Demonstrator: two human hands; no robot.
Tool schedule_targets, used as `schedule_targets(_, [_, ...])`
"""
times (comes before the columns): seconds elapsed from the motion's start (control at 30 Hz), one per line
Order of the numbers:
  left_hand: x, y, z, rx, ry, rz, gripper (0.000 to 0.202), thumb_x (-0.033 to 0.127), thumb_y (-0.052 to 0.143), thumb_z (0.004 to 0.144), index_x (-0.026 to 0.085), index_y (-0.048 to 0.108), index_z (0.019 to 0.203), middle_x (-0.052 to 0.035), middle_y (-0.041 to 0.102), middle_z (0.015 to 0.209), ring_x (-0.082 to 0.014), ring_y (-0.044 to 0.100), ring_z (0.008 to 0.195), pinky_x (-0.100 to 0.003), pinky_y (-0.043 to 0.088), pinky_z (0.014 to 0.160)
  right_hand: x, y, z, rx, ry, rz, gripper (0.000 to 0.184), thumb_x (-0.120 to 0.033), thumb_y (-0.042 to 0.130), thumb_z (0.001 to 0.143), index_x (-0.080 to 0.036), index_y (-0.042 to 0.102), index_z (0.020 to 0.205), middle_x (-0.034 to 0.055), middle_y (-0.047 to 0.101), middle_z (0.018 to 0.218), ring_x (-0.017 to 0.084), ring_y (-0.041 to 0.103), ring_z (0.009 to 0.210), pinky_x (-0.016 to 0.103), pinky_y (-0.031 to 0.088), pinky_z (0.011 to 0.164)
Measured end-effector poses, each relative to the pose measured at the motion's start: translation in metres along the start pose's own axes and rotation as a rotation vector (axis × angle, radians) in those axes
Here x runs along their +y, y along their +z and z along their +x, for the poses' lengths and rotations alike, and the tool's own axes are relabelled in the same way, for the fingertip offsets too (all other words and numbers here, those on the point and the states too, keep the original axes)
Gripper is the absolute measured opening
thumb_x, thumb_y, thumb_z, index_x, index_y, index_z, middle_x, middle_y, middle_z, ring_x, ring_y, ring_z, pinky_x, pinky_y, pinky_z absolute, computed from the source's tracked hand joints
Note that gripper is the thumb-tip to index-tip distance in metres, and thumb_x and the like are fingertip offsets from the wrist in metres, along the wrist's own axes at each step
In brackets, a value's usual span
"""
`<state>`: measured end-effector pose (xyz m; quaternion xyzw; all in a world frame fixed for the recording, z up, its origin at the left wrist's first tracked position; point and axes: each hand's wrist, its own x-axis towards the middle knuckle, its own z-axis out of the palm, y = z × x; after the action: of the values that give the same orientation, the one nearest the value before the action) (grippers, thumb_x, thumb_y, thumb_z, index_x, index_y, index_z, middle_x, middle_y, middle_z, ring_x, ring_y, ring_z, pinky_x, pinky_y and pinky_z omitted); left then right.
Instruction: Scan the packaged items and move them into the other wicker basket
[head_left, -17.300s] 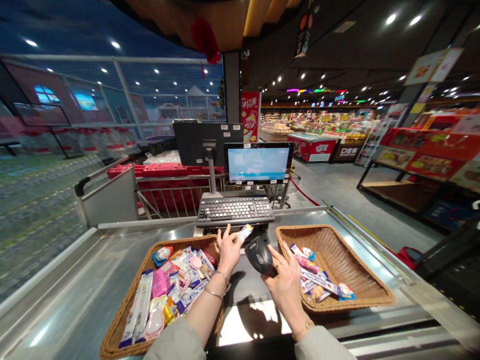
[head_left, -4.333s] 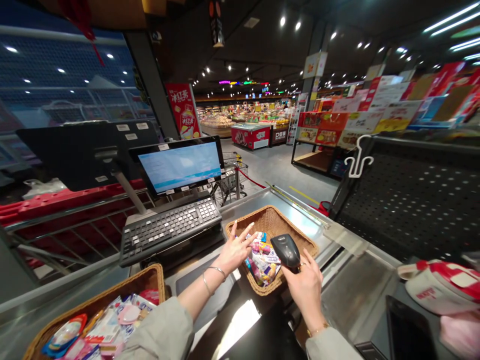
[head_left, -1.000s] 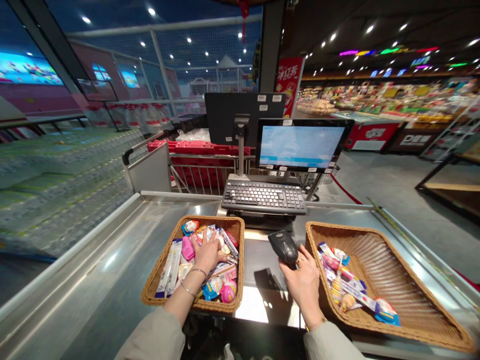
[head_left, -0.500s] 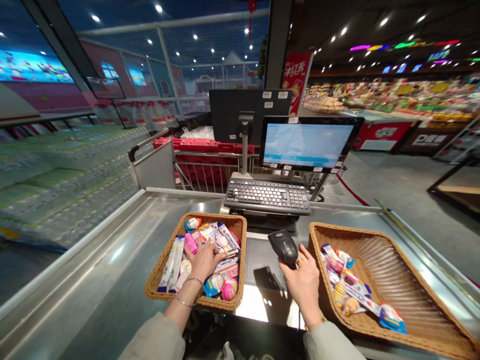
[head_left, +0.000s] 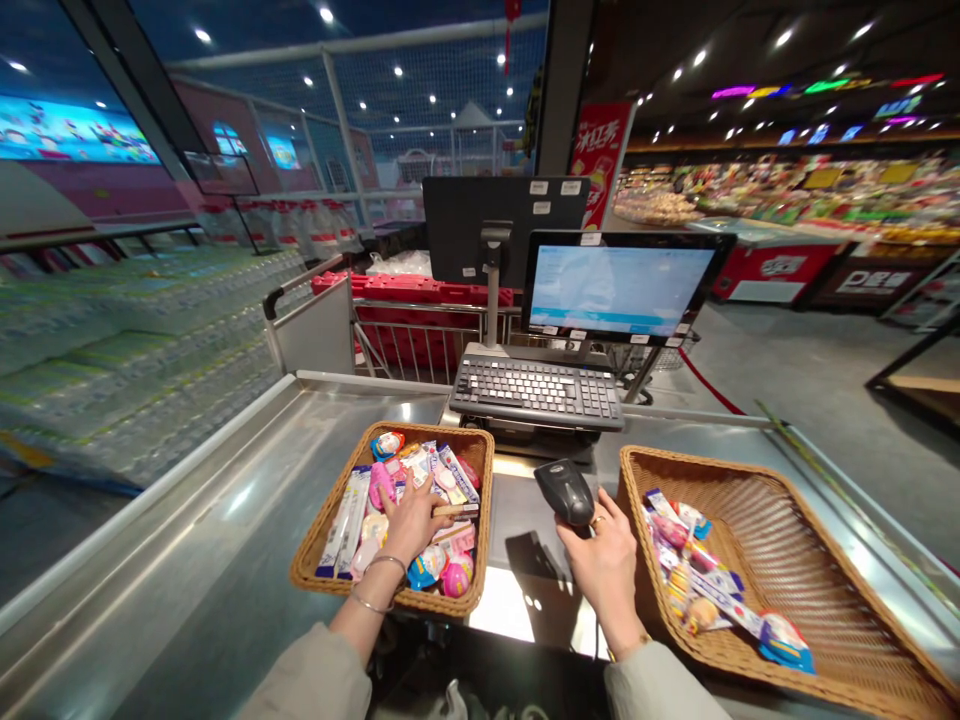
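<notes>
A: Where is the stick packet?
B: In the left basket, laid flat on top of the heap of snack packets, close to the basket's right wall. It is touched by the fingertips of the left hand.
A: Finger state?
B: The fingers are bent down and slightly spread over the heap. Whether the stick packet is actually pinched cannot be told, since the underside of the hand is hidden.
A: Handling?
B: It is judged light, thin and fairly stiff along its length. The glossy wrap is likely slippery. The contents could be snapped or crushed if squeezed hard. It is best taken across the narrow width near the middle, thumb against two fingers. If held by one end, it would be expected to swing or slip.
A: Other hand?
B: A black scanner is gripped by the right hand, with the fingers wrapped round the handle. The head is raised and pointed away from the person, over the gap between the two baskets.
A: Surroundings?
B: The right basket is set just beside the right hand. A smaller lot of sweets is spread along its left side. Both baskets are carried on the steel bench. A keyboard and a lit screen are mounted behind them, well apart from both hands.
</notes>
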<state>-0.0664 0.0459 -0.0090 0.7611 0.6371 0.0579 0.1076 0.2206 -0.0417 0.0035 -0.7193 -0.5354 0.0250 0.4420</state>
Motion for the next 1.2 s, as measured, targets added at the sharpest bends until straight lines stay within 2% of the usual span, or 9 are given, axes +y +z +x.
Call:
schedule_targets(0.17, [-0.002,0.002,0.000,0.084,0.039,-0.019,0.009,0.035,0.074,0.080,0.029,0.075,0.086,-0.0024,0.053,0.150,-0.0410,0.020,0.152,-0.078,-0.013,0.111,-0.002,-0.002,0.001,-0.019,0.004,0.004,0.030,-0.039,0.062,0.074,-0.018,0.075,0.092,0.0141,0.074,0.109,0.036,0.054,0.127,0.051,0.043,0.104])
schedule_targets(0.3, [-0.004,-0.005,-0.001,0.232,0.071,-0.033,0.009,0.033,0.073,0.082,0.029,0.075,0.089,-0.0042,0.056,0.148,-0.0390,0.022,0.151,-0.075,-0.012,0.114,-0.004,-0.001,0.003,-0.036,-0.008,0.031,0.030,-0.037,0.063,0.072,-0.019,0.075,0.092,0.0130,0.075,0.109,0.036,0.054,0.127,0.051,0.044,0.104])
schedule_targets(0.43, [0.000,-0.019,-0.001,0.383,0.088,-0.031,0.009,0.032,0.070,0.084,0.031,0.075,0.092,-0.0032,0.056,0.147,-0.0391,0.021,0.152,-0.078,-0.011,0.112,-0.008,0.001,0.006,-0.055,-0.036,0.077,0.029,-0.032,0.062,0.070,-0.020,0.075,0.094,0.0111,0.075,0.111,0.036,0.052,0.130,0.052,0.043,0.105])
schedule_targets(0.63, [0.019,-0.037,0.004,0.559,0.123,-0.026,0.010,0.033,0.066,0.088,0.032,0.075,0.094,-0.0031,0.055,0.148,-0.0374,0.025,0.151,-0.077,-0.013,0.112,-0.018,0.003,0.009,-0.074,-0.079,0.124,0.028,-0.027,0.063,0.069,-0.021,0.075,0.093,0.0091,0.075,0.108,0.036,0.051,0.131,0.053,0.043,0.106])
schedule_targets(0.8, [0.041,-0.045,0.010,0.700,0.169,-0.039,0.013,0.034,0.063,0.091,0.030,0.076,0.091,-0.0046,0.058,0.144,-0.0382,0.024,0.151,-0.077,-0.016,0.110,-0.028,0.000,0.011,-0.056,-0.114,0.133,0.026,-0.024,0.062,0.069,-0.023,0.075,0.091,0.0075,0.076,0.106,0.036,0.052,0.130,0.054,0.043,0.106])
schedule_targets(1.2, [0.071,-0.039,0.027,0.823,0.229,-0.115,0.010,0.034,0.067,0.089,0.031,0.076,0.092,-0.0035,0.058,0.144,-0.0387,0.024,0.151,-0.074,-0.015,0.113,-0.035,-0.008,0.011,-0.027,-0.183,0.074,0.028,-0.019,0.063,0.069,-0.025,0.074,0.094,0.0030,0.075,0.110,0.034,0.051,0.131,0.054,0.041,0.107])
